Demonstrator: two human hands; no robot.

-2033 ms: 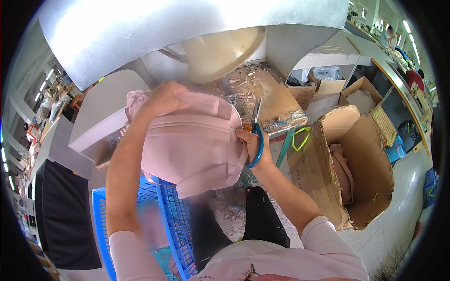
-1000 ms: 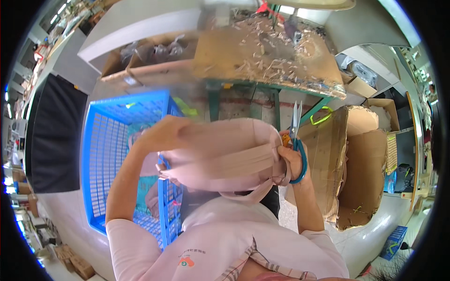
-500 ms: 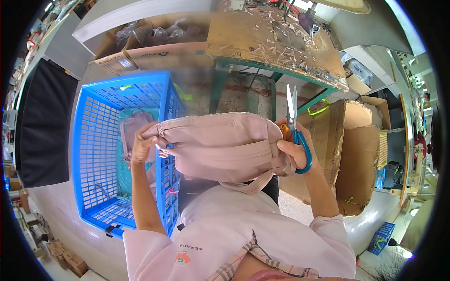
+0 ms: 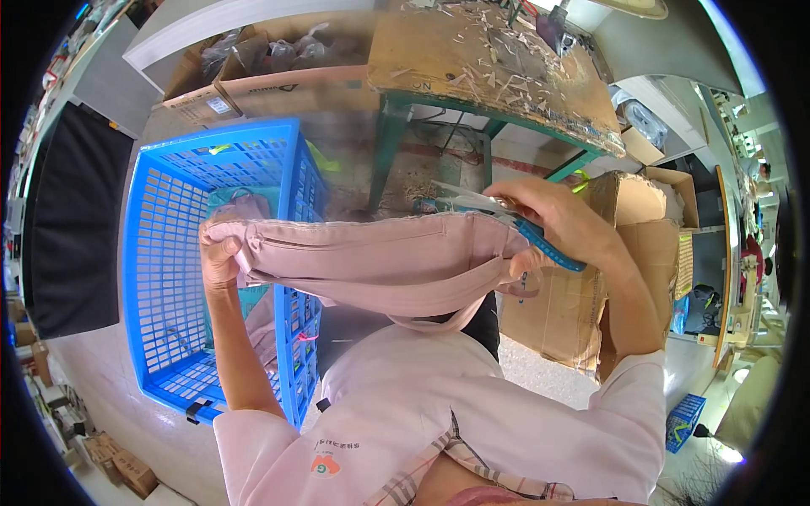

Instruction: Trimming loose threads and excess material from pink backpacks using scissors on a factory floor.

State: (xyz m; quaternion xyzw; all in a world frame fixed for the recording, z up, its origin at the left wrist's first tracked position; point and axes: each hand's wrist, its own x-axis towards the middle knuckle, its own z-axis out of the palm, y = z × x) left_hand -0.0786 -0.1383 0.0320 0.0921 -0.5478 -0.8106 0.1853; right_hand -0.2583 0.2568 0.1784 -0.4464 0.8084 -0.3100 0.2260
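As the pink bag (image 4: 363, 251) is held lengthwise left-to-right, its left end is pinched by the left hand (image 4: 218, 265); leftward-pointing scissors (image 4: 550, 245) are gripped in the right hand's (image 4: 564, 219) fingers.

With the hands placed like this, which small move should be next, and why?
Perhaps the left hand should draw the pink bag slightly tighter. It grips the bag's left end, while the right hand holds the scissors pointing leftward close to the bag's upper edge; a tighter edge would probably be steadier there.
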